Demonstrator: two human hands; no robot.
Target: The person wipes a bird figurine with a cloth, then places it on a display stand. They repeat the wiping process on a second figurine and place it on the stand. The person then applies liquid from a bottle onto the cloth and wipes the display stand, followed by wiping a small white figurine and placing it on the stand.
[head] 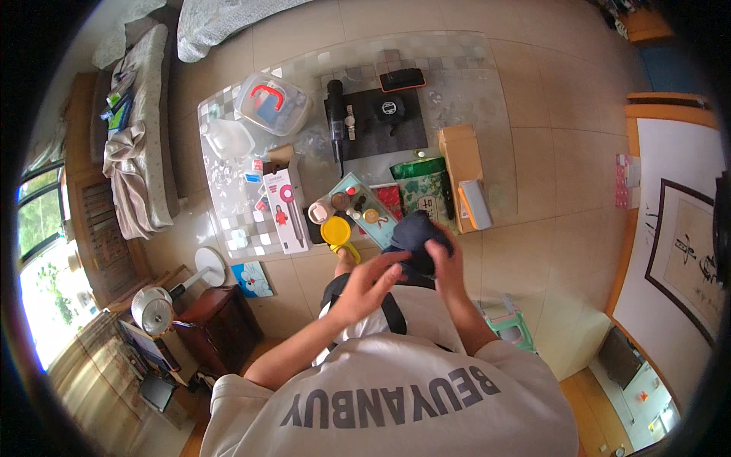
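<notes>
A dark navy cloth item (420, 237), perhaps a cap, is held up in front of my body at the near side of the table. My right hand (448, 264) grips it along its right side, the fingers curled over the edge. On the other side, my left hand (371, 285) has its fingers spread and their tips close against the item's lower left edge. Whether those tips touch or pinch it cannot be made out. Just beyond are a light blue box (374, 220) with small bottles on it and a green patterned bag (422, 183).
On the glass-topped table (468, 91) stand a yellow-lidded container (336, 231), a hair-tool box (285, 211), a cardboard box (460, 154), a clear jug (228, 139), a lidded plastic tub (274, 105) and a black mat (371, 137) with a wristwatch (350, 123). A green stool (511, 328) stands right.
</notes>
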